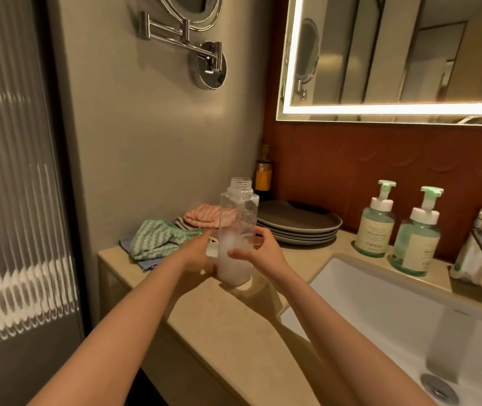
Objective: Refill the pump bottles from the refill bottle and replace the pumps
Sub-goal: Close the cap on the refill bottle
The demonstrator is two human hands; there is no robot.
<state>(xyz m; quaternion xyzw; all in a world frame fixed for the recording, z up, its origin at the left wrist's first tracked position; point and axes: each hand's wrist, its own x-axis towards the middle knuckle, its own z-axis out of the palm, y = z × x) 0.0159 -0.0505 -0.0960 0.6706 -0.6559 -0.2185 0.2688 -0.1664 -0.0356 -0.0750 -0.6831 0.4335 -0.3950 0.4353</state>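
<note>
Label (373, 234) reads YAPING; right hand (258, 253), left hand (198, 259) hold clear bottle (238, 212).

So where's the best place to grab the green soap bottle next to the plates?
Probably best to take the soap bottle round its wide body, below the white collar, coming from the front over the sink. The wall is close behind, the other pump bottle stands to its right, and the thin pump on top would likely press down.

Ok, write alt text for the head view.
The right hand grips an uncapped clear bottle part-filled with milky liquid at a beige counter, left hand at its side. Two green pump bottles stand by the sink.
</note>
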